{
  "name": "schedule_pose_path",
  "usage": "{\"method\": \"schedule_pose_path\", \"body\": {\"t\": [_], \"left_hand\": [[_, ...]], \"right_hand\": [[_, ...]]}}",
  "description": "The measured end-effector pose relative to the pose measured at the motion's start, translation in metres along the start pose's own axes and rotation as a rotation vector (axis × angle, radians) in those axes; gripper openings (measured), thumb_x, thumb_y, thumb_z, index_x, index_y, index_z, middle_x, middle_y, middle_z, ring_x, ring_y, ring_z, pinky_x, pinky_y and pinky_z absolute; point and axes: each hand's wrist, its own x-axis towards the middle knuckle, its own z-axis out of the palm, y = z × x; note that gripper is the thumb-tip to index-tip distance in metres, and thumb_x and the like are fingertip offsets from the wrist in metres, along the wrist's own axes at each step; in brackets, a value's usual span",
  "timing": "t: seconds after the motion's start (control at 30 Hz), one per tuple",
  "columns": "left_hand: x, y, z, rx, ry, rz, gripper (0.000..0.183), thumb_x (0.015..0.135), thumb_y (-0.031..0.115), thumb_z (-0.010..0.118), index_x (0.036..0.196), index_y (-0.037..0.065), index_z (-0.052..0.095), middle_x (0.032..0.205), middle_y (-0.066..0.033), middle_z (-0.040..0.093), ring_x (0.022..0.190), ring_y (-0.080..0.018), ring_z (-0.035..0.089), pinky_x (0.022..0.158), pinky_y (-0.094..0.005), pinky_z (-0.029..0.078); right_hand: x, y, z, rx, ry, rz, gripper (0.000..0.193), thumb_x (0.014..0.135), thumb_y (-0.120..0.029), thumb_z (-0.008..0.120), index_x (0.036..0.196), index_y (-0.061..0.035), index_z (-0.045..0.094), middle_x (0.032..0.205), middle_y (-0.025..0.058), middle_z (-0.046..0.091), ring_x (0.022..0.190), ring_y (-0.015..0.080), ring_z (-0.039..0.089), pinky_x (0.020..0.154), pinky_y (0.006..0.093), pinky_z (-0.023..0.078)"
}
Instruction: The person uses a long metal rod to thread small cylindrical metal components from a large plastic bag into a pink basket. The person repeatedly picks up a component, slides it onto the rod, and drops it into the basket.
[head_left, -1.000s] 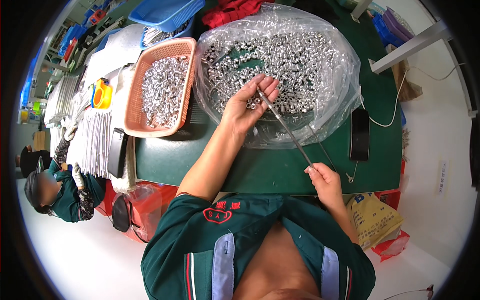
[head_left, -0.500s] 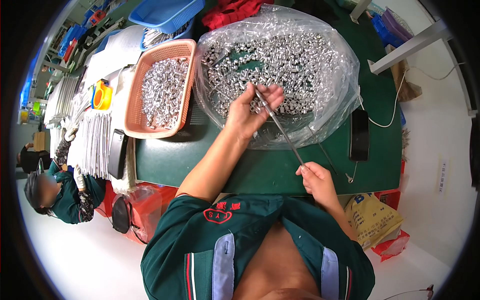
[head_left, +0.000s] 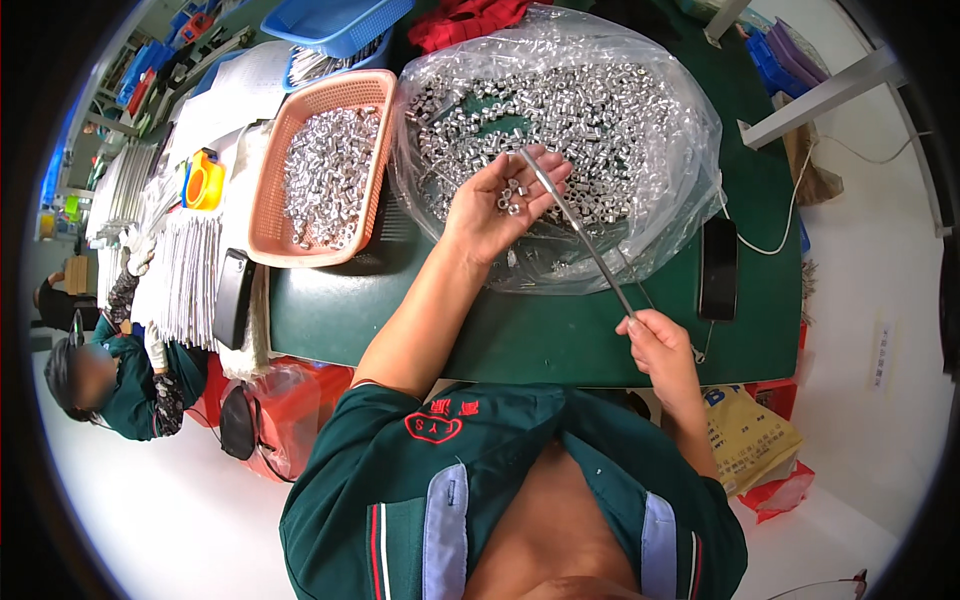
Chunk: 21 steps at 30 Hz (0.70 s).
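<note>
Plainly, in the head view, a clear plastic bag (head_left: 695,150) lay spread on the green tabletop (head_left: 330,320), holding many silvery metal pieces (head_left: 610,130). The left hand (head_left: 488,215) was palm up over the near edge of the bag, its grip apart, with several loose pieces (head_left: 514,209) resting in it. In front of the bag, toward its right, the right hand (head_left: 660,350) had its grip clamped on the near end of a slim grey rod (head_left: 580,229). The rod slanted over the bag, its far end across the left fingers; whether it touched them could not be told. Left of the bag stood an orange basket (head_left: 300,258) of similar pieces; right of it lay a black phone (head_left: 718,270), and beyond it a red cloth (head_left: 465,22).
</note>
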Motion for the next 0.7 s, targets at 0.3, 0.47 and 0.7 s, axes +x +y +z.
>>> {"method": "schedule_pose_path", "body": {"t": [0.3,0.47,0.7], "left_hand": [[0.005,0.009,-0.007,0.04,-0.058,0.046,0.055,0.088,-0.003,0.042,0.139,-0.004,0.023,0.141,-0.0255,0.033,0.131,-0.0405,0.034,0.107,-0.0506,0.035],[0.006,0.007,-0.006,-0.016,-0.027,0.079,0.055,0.088,-0.007,0.04,0.14,-0.003,0.023,0.145,-0.0214,0.029,0.134,-0.0371,0.032,0.108,-0.0498,0.034],[0.004,0.003,-0.002,-0.037,0.015,0.126,0.05,0.089,-0.007,0.041,0.137,-0.001,0.029,0.138,-0.0199,0.041,0.131,-0.0373,0.036,0.107,-0.0505,0.035]], "right_hand": [[-0.02,-0.007,-0.02,-0.227,0.043,-0.014,0.015,0.092,-0.013,0.055,0.089,0.0,0.062,0.061,-0.0067,0.041,0.054,0.0015,0.034,0.048,0.0191,0.027],[-0.017,0.0,-0.013,-0.204,0.031,-0.03,0.016,0.092,-0.013,0.054,0.089,0.0005,0.062,0.062,-0.0068,0.042,0.055,0.002,0.035,0.05,0.02,0.028],[-0.013,0.013,-0.003,-0.272,0.08,-0.038,0.016,0.091,-0.013,0.055,0.089,0.0009,0.063,0.062,-0.0051,0.045,0.058,0.0025,0.038,0.053,0.0202,0.032]]}}
